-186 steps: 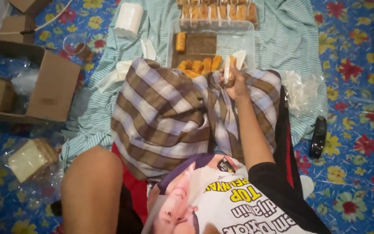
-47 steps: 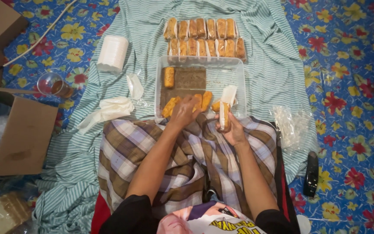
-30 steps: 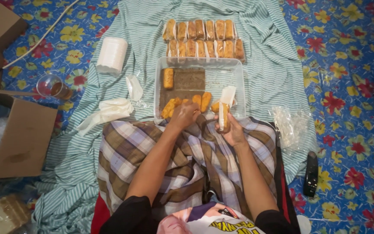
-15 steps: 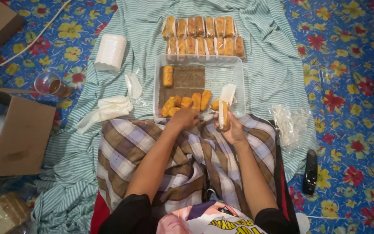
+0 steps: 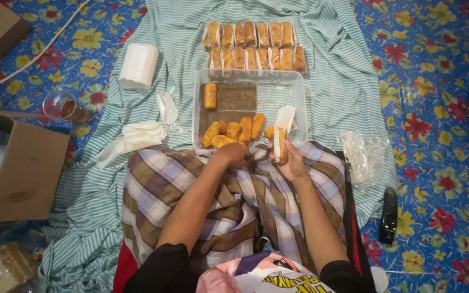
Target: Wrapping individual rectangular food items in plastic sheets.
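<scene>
Cardboard box [image 5: 25, 173] on the flowered floor, far left | white napkins [image 5: 131, 138] on the striped cloth [image 5: 332, 81] | left hand [image 5: 233, 154] curled closed at the clear tray's [image 5: 278, 95] near rim, beside fried rolls [image 5: 232, 132]; what it grips cannot be told | right hand [image 5: 290, 163] holds a wrapped roll [image 5: 279, 144] upright | remote [image 5: 389, 214] at right.

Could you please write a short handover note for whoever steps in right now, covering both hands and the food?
Left hand: at the near edge of the clear tray, by the loose fried rolls; whether it holds one is unclear.
Right hand: grip shut on one roll in a paper wrap, held upright.
Done: two rows of wrapped rolls on the striped cloth beyond the tray.
Left: about seven unwrapped rolls in the tray, one apart at its far left.
Paper stack on the left.
</scene>
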